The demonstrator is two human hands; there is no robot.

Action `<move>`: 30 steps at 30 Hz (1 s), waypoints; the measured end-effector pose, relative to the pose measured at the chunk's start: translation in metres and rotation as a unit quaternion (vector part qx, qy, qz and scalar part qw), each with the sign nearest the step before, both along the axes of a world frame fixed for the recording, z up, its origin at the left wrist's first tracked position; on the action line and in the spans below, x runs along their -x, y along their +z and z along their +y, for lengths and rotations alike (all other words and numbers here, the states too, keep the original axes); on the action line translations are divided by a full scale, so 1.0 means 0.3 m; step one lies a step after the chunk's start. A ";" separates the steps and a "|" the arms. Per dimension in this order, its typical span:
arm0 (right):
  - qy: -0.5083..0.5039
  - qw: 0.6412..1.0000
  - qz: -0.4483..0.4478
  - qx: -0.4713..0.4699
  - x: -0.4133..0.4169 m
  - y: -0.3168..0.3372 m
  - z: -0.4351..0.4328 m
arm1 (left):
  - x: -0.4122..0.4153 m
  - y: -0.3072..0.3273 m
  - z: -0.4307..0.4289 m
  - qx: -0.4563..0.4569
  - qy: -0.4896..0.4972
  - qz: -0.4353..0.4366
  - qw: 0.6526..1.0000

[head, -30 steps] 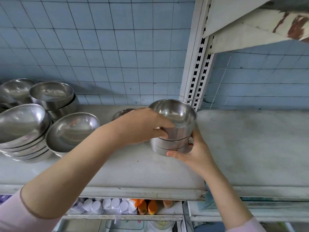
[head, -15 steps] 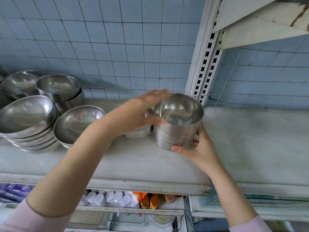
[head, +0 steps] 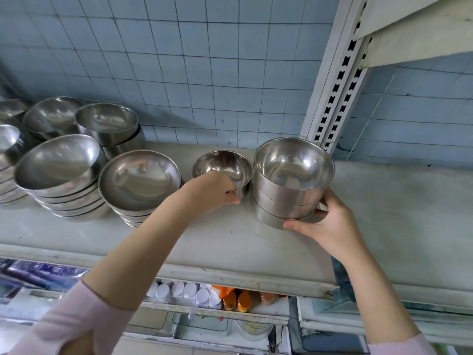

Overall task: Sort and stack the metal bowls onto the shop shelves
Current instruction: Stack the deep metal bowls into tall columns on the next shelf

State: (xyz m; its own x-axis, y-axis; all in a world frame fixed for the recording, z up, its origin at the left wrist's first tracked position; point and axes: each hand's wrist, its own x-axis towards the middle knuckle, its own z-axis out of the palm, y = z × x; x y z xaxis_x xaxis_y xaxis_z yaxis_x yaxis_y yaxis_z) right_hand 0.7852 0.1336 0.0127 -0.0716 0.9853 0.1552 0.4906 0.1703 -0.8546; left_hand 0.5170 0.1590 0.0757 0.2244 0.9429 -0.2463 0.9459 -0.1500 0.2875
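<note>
Steel gleamed along the pale shelf point(head: 230, 242), where a stack of three straight-sided bowls point(head: 289, 190) stood close to the slotted upright point(head: 335, 80). The right hand point(head: 330, 226) gripped that stack low on its near right side. Its thumb curled against the bottom bowl, and its fingers wrapped round behind, their tips hidden by the metal.

Just left of the stack sat a small bowl point(head: 222, 167), open side up on the shelf. The left hand point(head: 212, 193) was closed on its near wall with the fingers curled. The back of the hand covered the contact, so it seemed to be pinching the rim rather than merely touching it.

Farther left stood stacks of wide bowls point(head: 61, 175), one in front of another, the rear ones partly screened. The outermost stack point(head: 7, 149) was cut off by the frame edge.

Below the shelf lip, white-capped bottles point(head: 184, 293) and orange-capped jars point(head: 236, 301) showed only their tops. Dark packets point(head: 41, 275) at lower left were too blurred to read. Pink sleeves point(head: 76, 324) ran out of view at the bottom.
</note>
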 end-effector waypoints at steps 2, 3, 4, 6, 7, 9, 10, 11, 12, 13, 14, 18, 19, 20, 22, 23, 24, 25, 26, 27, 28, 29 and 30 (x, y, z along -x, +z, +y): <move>0.000 1.000 0.007 0.008 -0.004 0.001 -0.002 | 0.001 0.020 -0.003 -0.061 0.005 -0.012 0.998; 0.000 1.000 0.014 0.014 -0.005 0.002 -0.003 | -0.001 0.039 -0.007 -0.100 0.010 -0.025 0.995; 0.002 1.000 0.023 0.021 -0.006 0.003 -0.004 | -0.001 0.066 -0.017 -0.138 0.029 -0.054 0.989; 0.008 0.998 0.042 0.037 -0.007 0.003 -0.002 | 0.011 0.119 -0.027 -0.195 0.055 -0.102 0.974; 0.011 0.998 0.050 0.044 -0.006 0.001 0.000 | 0.018 0.154 -0.036 -0.212 0.058 -0.121 0.968; 0.016 0.997 0.063 0.046 -0.004 0.000 0.001 | 0.026 0.232 -0.051 -0.241 0.055 -0.159 0.956; 0.018 0.997 0.064 0.042 0.000 0.002 0.001 | 0.024 0.263 -0.059 -0.250 0.047 -0.167 0.952; 0.021 0.997 0.062 0.035 0.007 0.007 -0.001 | 0.013 0.296 -0.069 -0.258 0.031 -0.176 0.949; 0.024 0.998 0.059 0.026 0.015 0.011 -0.003 | -0.007 0.323 -0.082 -0.262 0.006 -0.188 0.947; 0.028 0.998 0.058 0.015 0.027 0.015 -0.005 | -0.030 0.346 -0.094 -0.258 -0.025 -0.197 0.945; 0.031 0.998 0.058 0.002 0.039 0.018 -0.005 | -0.054 0.363 -0.103 -0.250 -0.060 -0.187 0.948; 0.025 0.998 0.044 -0.024 0.069 0.018 -0.004 | -0.150 0.365 -0.100 -0.157 -0.153 -0.094 0.971; 0.024 0.999 0.043 -0.024 0.068 0.016 -0.006 | -0.165 0.354 -0.094 -0.138 -0.164 -0.085 0.973; 0.023 0.999 0.041 -0.024 0.065 0.012 -0.007 | -0.174 0.345 -0.088 -0.126 -0.174 -0.077 0.974; 0.024 0.999 0.036 -0.032 0.061 0.009 -0.006 | -0.177 0.335 -0.076 -0.115 -0.186 -0.050 0.974; 0.026 0.998 0.035 -0.036 0.063 0.010 -0.005 | -0.172 0.334 -0.070 -0.111 -0.193 -0.034 0.974; 0.027 0.998 0.037 -0.040 0.067 0.011 -0.005 | -0.167 0.334 -0.065 -0.107 -0.199 -0.023 0.974; 0.026 0.998 0.037 -0.043 0.072 0.011 -0.003 | -0.161 0.335 -0.059 -0.105 -0.205 -0.018 0.973; 0.024 0.998 0.038 -0.046 0.075 0.007 0.000 | -0.156 0.336 -0.053 -0.102 -0.210 -0.015 0.972; 0.023 0.998 0.040 -0.046 0.078 0.003 0.003 | -0.151 0.336 -0.045 -0.100 -0.215 -0.011 0.971; 0.024 0.998 0.043 -0.042 0.081 -0.002 0.009 | -0.147 0.335 -0.037 -0.101 -0.221 -0.007 0.970; 0.026 0.998 0.046 -0.036 0.085 -0.005 0.016 | -0.141 0.332 -0.028 -0.105 -0.230 0.001 0.967; 0.029 0.998 0.050 -0.029 0.090 -0.006 0.026 | -0.137 0.332 -0.019 -0.112 -0.240 0.006 0.964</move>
